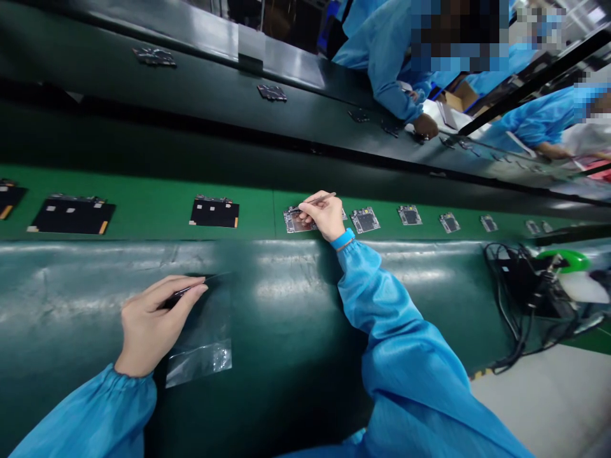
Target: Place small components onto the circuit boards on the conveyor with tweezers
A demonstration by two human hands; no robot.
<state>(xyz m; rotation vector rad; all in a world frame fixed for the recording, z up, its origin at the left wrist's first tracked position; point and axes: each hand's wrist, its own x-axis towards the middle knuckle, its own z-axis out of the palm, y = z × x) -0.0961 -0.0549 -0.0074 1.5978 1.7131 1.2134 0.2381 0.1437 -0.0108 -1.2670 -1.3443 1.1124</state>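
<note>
Currently, in the head view, the right hand (325, 215) has its grip closed around thin tweezers (326, 198), at a circuit board (290, 223) lying on the green belt (260, 213); whether the tips touch it, I cannot tell. The left hand (151, 321) pinches a slim dark thing (180, 293), partly hidden, over the desk (291, 299), with a clear bag (205, 337) beside its fingers. A second board (365, 220) lies just right of the right hand.

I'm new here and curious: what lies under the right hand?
A circuit board on the green strip. Its left part shows; whatever the right hand covers cannot be seen.
</note>
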